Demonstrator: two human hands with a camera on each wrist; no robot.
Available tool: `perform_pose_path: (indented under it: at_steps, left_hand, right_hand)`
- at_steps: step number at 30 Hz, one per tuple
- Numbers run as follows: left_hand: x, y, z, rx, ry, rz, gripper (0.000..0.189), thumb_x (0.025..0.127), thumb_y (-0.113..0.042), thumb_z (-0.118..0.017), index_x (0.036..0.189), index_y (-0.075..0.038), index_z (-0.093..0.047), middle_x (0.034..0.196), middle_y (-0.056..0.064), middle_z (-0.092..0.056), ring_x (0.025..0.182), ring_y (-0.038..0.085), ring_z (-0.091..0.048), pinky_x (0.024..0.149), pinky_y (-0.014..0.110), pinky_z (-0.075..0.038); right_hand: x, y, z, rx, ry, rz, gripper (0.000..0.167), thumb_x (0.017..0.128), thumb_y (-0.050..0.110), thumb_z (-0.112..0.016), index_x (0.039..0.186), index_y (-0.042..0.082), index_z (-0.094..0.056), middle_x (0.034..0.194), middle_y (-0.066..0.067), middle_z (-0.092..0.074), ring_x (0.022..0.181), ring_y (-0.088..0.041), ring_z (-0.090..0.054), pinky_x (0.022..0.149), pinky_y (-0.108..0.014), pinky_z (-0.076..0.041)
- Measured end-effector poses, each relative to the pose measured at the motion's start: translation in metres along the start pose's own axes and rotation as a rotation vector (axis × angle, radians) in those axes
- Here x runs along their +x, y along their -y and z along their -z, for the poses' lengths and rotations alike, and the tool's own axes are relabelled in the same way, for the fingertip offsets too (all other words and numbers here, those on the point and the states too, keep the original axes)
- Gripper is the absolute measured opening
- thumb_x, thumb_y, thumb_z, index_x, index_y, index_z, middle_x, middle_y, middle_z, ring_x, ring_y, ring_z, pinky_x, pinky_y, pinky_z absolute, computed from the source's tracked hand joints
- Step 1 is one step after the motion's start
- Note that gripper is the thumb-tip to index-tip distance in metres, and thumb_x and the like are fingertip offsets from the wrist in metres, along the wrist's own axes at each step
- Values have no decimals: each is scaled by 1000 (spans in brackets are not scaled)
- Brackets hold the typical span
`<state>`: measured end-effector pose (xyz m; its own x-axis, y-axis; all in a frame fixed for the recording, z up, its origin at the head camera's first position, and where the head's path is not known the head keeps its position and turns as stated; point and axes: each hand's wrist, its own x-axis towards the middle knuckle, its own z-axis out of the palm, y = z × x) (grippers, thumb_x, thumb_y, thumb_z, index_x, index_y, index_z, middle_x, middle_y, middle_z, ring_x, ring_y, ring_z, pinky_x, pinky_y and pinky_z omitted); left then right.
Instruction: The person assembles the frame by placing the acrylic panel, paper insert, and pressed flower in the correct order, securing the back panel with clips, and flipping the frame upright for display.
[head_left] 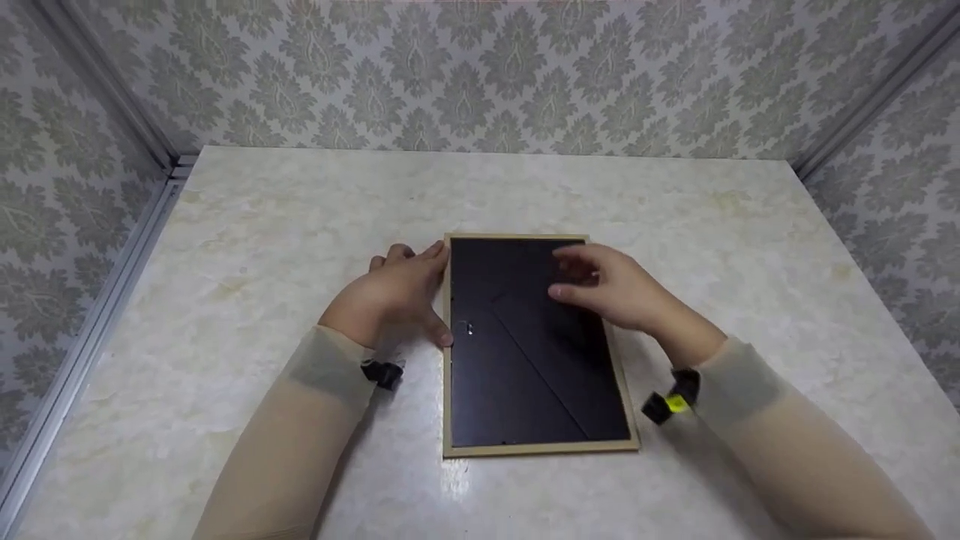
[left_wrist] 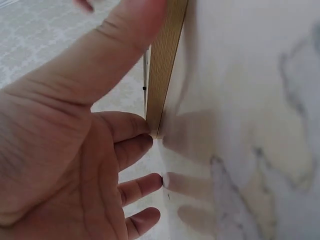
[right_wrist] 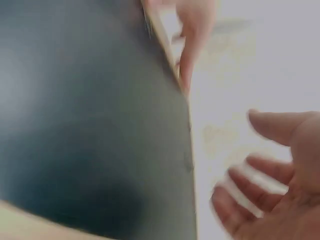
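A picture frame (head_left: 517, 390) lies face down on the table, its black backing bordered by thin light wood. A slanted line marks the stand on the backing, and a small metal hanger (head_left: 466, 328) sits near the left side. My left hand (head_left: 390, 292) rests against the frame's left edge, thumb and fingers spread apart along the wood. In the left wrist view its fingertips meet the wooden side (left_wrist: 167, 60). Over the upper right of the backing is my right hand (head_left: 611, 289), fingers loosely bent and apart, with nothing in them.
The marbled table (head_left: 300, 195) surrounds the picture frame. Patterned wall panels (head_left: 480, 75) stand behind it and at both sides, with metal rails (head_left: 90, 330) at the left. Black straps with small devices (head_left: 667, 401) are worn on both wrists.
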<state>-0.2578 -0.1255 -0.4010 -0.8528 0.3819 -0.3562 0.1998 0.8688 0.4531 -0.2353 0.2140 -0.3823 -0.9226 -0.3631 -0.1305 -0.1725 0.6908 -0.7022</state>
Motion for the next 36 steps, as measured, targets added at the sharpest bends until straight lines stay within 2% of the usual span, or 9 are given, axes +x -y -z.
perform_pose_path:
  at_steps: [5, 10, 13, 16, 20, 23, 27, 33, 36]
  left_hand:
    - [-12, -5, -5, 37, -52, 2, 142, 71, -41, -110, 183, -24, -24, 192, 5, -16, 169, 45, -18, 134, 65, -25]
    - [-25, -11, -10, 101, -107, 4, 128, 77, -46, -106, 179, -16, -35, 186, 14, -33, 164, 49, -27, 132, 64, -25]
    - [-34, -12, -16, 109, -137, 6, 110, 84, -46, -101, 174, -14, -46, 176, 15, -48, 158, 48, -35, 130, 64, -28]
    - [-42, -14, -23, 101, -145, -5, 73, 91, -44, -96, 152, -11, -70, 164, 16, -58, 151, 46, -41, 125, 63, -32]
    - [-48, -16, -29, 87, -133, -33, 49, 99, -37, -88, 138, -9, -77, 159, 18, -61, 146, 45, -44, 120, 61, -36]
    - [-48, -16, -31, 69, -122, -43, 47, 102, -32, -85, 141, -7, -76, 158, 19, -62, 143, 45, -47, 118, 61, -39]
    - [-43, -15, -34, 7, -109, -54, 35, 104, -26, -81, 131, -4, -78, 152, 23, -64, 138, 46, -51, 118, 60, -44]
    - [-36, -12, -35, -174, -106, -115, 22, 110, -18, -68, 119, 0, -78, 131, 26, -70, 124, 45, -59, 109, 57, -52]
    - [-34, -10, -35, -304, -111, -141, 30, 112, -16, -64, 132, 4, -76, 132, 26, -75, 127, 43, -68, 111, 56, -57]
  right_hand:
    - [-66, 0, -28, -203, 63, -94, 104, 95, 62, -87, 171, 4, -47, 171, -22, -47, 158, -46, -44, 128, -70, -43]
    - [-94, -3, -54, -283, 68, -157, 126, 83, 72, -93, 173, 0, -41, 169, -21, -43, 152, -42, -41, 125, -66, -46]
    - [-98, -4, -63, -299, 39, -140, 124, 81, 67, -97, 171, -2, -45, 165, -19, -48, 144, -38, -44, 122, -61, -48]
    - [-97, -3, -67, -286, 30, -125, 114, 83, 56, -100, 167, -4, -50, 159, -19, -52, 140, -37, -47, 120, -60, -50]
    - [-97, -3, -71, -200, 1, -130, 101, 85, 41, -100, 163, -5, -54, 154, -18, -56, 141, -37, -53, 118, -58, -52]
    - [-98, -5, -74, -103, -44, -126, 93, 85, 32, -98, 161, -3, -56, 154, -18, -55, 143, -36, -54, 118, -56, -52]
    - [-98, -8, -77, -4, -91, -116, 88, 85, 24, -93, 160, 0, -55, 156, -19, -52, 144, -35, -55, 120, -55, -51]
    - [-98, -12, -77, 19, -142, -95, 85, 84, 19, -91, 158, 0, -56, 152, -18, -54, 140, -34, -59, 120, -54, -52]
    - [-98, -12, -74, 24, -170, -84, 83, 84, 18, -90, 157, 1, -57, 151, -18, -55, 139, -33, -60, 120, -53, -52]
